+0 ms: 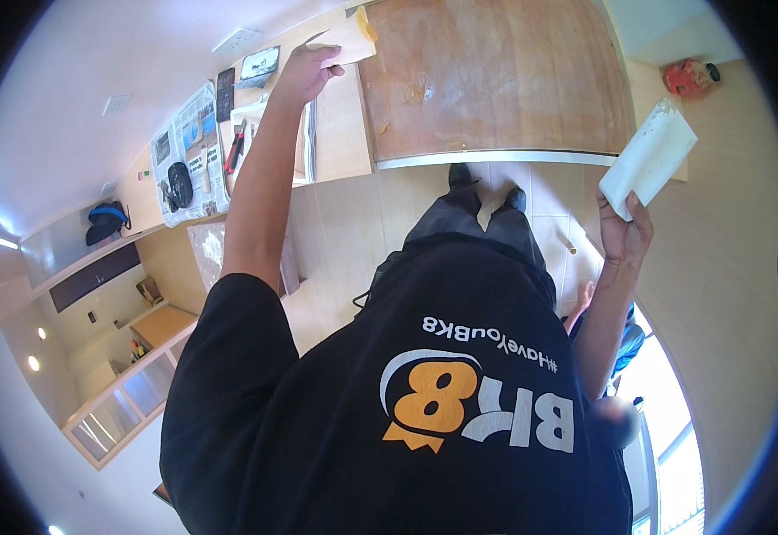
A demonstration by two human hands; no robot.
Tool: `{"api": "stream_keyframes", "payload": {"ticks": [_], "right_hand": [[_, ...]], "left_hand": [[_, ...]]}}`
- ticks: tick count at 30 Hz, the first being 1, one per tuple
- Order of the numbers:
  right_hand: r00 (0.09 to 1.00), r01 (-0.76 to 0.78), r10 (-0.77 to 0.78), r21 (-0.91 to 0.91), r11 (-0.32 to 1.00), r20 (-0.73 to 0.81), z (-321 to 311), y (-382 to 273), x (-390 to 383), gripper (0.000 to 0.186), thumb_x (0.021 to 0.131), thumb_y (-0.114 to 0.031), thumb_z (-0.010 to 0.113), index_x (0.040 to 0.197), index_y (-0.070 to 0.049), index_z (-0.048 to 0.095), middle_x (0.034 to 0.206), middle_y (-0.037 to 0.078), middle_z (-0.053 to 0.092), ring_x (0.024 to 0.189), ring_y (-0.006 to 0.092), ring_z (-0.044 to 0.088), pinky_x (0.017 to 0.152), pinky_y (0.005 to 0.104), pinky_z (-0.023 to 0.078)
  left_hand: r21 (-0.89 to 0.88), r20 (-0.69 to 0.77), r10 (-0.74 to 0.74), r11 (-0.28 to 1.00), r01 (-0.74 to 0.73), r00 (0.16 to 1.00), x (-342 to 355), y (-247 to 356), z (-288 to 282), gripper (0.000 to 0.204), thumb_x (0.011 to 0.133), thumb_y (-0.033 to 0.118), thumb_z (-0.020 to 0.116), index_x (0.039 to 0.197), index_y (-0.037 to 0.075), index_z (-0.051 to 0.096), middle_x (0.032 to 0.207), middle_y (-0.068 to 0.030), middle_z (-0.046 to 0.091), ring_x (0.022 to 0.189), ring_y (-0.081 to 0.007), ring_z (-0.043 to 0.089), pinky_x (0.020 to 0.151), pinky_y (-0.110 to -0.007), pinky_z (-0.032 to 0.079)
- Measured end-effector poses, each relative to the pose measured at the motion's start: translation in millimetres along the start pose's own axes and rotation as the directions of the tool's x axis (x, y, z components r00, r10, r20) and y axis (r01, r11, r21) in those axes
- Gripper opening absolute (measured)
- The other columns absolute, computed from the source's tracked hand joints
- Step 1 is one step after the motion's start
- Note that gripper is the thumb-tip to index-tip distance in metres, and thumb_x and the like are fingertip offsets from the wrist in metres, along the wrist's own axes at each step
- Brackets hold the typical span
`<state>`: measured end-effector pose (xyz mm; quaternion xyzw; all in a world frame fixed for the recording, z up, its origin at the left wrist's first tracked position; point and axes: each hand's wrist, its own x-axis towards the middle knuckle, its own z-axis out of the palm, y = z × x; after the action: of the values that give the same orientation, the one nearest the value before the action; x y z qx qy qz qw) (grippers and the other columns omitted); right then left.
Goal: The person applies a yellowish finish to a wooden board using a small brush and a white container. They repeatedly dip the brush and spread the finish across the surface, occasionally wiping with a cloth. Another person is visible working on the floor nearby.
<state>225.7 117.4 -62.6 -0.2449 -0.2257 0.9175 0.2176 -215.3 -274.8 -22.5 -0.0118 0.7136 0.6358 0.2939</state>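
My left hand (307,73), stretched to the far left, is closed on a thin pale rectangular piece (346,41) with a ragged yellow far edge. That piece is beside the left edge of a broad brown board (496,80) with streaky, shiny patches on its surface. On the right, my right hand (625,230) grips the lower end of a white rectangular slab (649,159). The slab tilts up and to the right, and its far end is rough and smeared. It is held near the board's right front corner. Whether either piece touches the board I cannot tell.
A red container (687,78) with a dark cap stands at the far right. Left of the board lie newspaper (194,143), red-handled pliers (235,150), a black object (178,185) and a phone (226,93). Another person (625,348) is low at the right, behind my arm.
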Motion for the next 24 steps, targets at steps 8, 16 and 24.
{"api": "stream_keyframes", "payload": {"ticks": [8,16,24], "right_hand": [[0.997,0.027,-0.032,-0.07,0.997,-0.069,10.7,2.6,-0.9,0.072,0.083,-0.009,0.077,0.146,0.001,0.043,0.136,0.015,0.055,0.126,0.0322,0.055,0.106,0.0544,0.046],[0.995,0.076,-0.082,-0.09,0.993,-0.063,33.7,3.9,-6.1,0.07,0.084,-0.007,0.075,0.145,0.002,0.042,0.135,0.015,0.057,0.125,0.0301,0.057,0.106,0.0484,0.047],[0.99,0.114,-0.121,-0.099,0.989,-0.076,43.7,13.8,-7.5,0.072,0.082,-0.006,0.075,0.146,0.001,0.041,0.135,0.016,0.057,0.124,0.0317,0.058,0.104,0.0499,0.048]], "left_hand": [[0.212,-0.326,0.066,0.977,0.005,0.943,33.3,-3.4,33.5,0.046,0.09,0.0,0.058,0.136,-0.006,0.052,0.117,-0.0154,0.062,0.091,-0.027,0.068,0.065,-0.042,0.066],[0.441,-0.285,0.199,0.896,-0.056,0.938,60.6,-3.0,41.4,0.046,0.094,0.007,0.052,0.139,-0.002,0.055,0.111,-0.0214,0.07,0.092,-0.0325,0.072,0.073,-0.041,0.065],[0.902,0.415,0.56,-0.149,-0.405,0.717,61.0,-7.5,48.2,0.043,0.087,0.003,0.057,0.13,0.006,0.061,0.125,-0.0184,0.065,0.111,-0.0362,0.064,0.092,-0.045,0.053]]}}
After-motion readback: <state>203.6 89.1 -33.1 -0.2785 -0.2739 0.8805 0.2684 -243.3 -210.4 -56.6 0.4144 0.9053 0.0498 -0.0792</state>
